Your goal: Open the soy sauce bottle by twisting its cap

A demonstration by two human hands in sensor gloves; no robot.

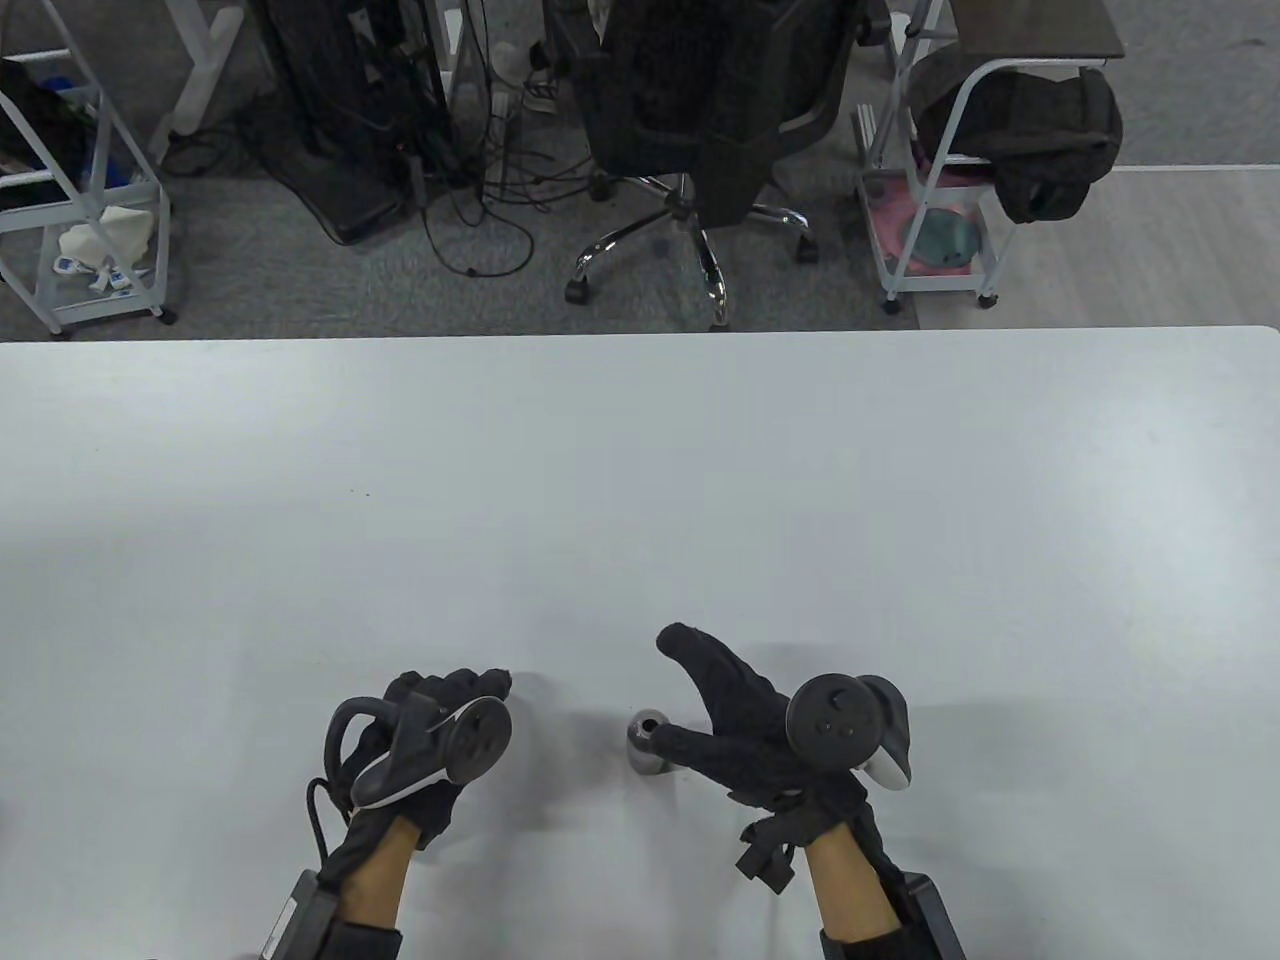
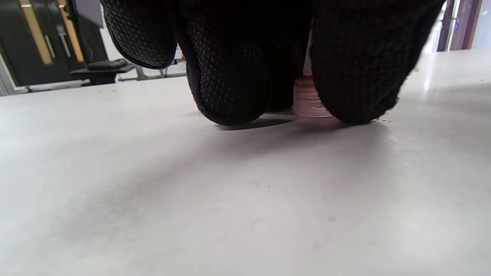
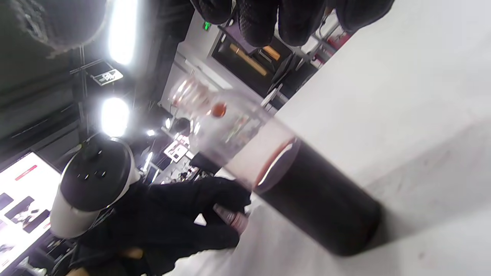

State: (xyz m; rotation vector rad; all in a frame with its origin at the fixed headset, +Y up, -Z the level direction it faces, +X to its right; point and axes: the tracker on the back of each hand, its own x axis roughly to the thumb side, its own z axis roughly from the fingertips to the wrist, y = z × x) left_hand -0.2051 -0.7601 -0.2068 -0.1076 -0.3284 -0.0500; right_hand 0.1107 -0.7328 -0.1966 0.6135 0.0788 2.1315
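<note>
The soy sauce bottle [image 1: 650, 742] stands upright on the white table [image 1: 640, 480], its mouth uncapped. In the right wrist view the bottle [image 3: 291, 180] is clear glass with dark sauce in its lower half. My right hand [image 1: 668, 690] is open with spread fingers just right of the bottle, the thumb close by its neck; I cannot tell if it touches. My left hand [image 1: 470, 690], left of the bottle, pinches the pinkish ribbed cap [image 2: 308, 100] and holds it down on the table. The cap also shows in the right wrist view [image 3: 230, 218].
The table's far edge [image 1: 640, 335] runs across the middle of the table view. Beyond it on the floor stand an office chair [image 1: 700, 130], cables and two white carts [image 1: 940, 200].
</note>
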